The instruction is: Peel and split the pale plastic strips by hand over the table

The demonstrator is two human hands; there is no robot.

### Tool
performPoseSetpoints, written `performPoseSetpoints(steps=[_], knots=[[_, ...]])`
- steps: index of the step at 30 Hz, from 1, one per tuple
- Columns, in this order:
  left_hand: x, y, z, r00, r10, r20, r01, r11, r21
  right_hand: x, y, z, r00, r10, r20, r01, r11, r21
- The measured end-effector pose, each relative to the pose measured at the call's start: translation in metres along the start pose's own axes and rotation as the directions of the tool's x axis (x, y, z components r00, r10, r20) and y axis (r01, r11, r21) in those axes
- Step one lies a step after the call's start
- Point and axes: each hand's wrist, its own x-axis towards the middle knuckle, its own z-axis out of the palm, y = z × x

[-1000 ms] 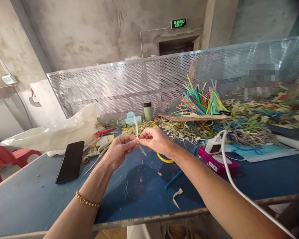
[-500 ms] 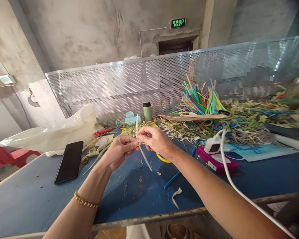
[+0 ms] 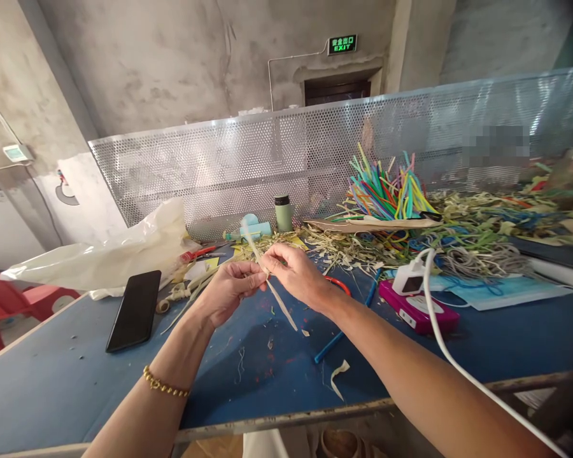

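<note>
My left hand [image 3: 229,289] and my right hand [image 3: 293,275] meet above the blue table [image 3: 52,375], both pinching one thin pale strip [image 3: 281,306]. The strip runs slanted, its upper end pointing up left toward the mesh panel, its lower end hanging down right of my fingers. A gold bracelet [image 3: 165,383] circles my left wrist. Small pale scraps lie on the table below my hands.
A black phone [image 3: 134,310] lies at the left, near a crumpled plastic bag [image 3: 114,257]. A pink device [image 3: 417,308] with a white charger and cable [image 3: 446,350] sits at the right. Coloured tubes [image 3: 386,191] and pale trimmings are heaped along the perforated metal screen [image 3: 195,172]. A blue stick [image 3: 332,346] lies near the front.
The strip has tilted from upright to slanted and more of it now hangs below my fingers. My right hand has shifted slightly, uncovering a red ring where a yellow one showed.
</note>
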Motion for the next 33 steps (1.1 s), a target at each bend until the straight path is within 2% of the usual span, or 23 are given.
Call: performPoseSetpoints(steps=[4, 7, 11, 16, 18, 21, 26, 28, 30, 33], knots=[[0.0, 0.001, -0.001, 1.0, 0.019, 0.009, -0.019, 1.0, -0.024, -0.001, -0.003, -0.006, 0.991, 0.073, 0.115, -0.089, 0.986, 0.138], [-0.002, 0.005, 0.0, 1.0, 0.011, 0.017, -0.01, 0.999, -0.044, -0.002, -0.001, -0.007, 0.979, 0.13, 0.159, -0.161, 0.965, 0.206], [-0.004, 0.01, 0.003, 0.998, 0.056, -0.038, -0.056, 0.998, -0.002, -0.001, 0.004, -0.002, 0.978, 0.173, 0.118, -0.2, 0.94, 0.277], [-0.002, 0.005, 0.006, 0.976, 0.193, -0.104, -0.166, 0.96, 0.227, -0.001, 0.003, 0.003, 0.978, 0.209, 0.013, -0.198, 0.905, 0.377], [0.0, 0.002, 0.006, 0.965, 0.237, -0.111, -0.198, 0.937, 0.287, -0.001, 0.003, 0.004, 0.981, 0.194, -0.017, -0.175, 0.918, 0.356], [0.003, -0.001, 0.006, 0.942, 0.309, -0.135, -0.238, 0.893, 0.382, 0.0, 0.008, 0.005, 0.986, 0.159, -0.051, -0.144, 0.965, 0.22], [0.005, 0.0, 0.007, 0.842, 0.508, -0.181, -0.311, 0.732, 0.606, 0.002, 0.016, 0.007, 0.992, 0.071, -0.104, -0.073, 0.997, -0.014], [0.004, 0.001, 0.009, 0.817, 0.536, -0.212, -0.301, 0.711, 0.635, 0.001, 0.015, 0.007, 0.991, 0.063, -0.118, -0.069, 0.996, -0.048], [0.003, 0.001, 0.011, 0.814, 0.528, -0.244, -0.285, 0.727, 0.624, 0.0, 0.012, 0.008, 0.989, 0.067, -0.132, -0.076, 0.995, -0.067], [0.002, 0.0, 0.012, 0.84, 0.469, -0.274, -0.249, 0.781, 0.573, 0.0, 0.011, 0.009, 0.99, 0.074, -0.124, -0.079, 0.996, -0.042]])
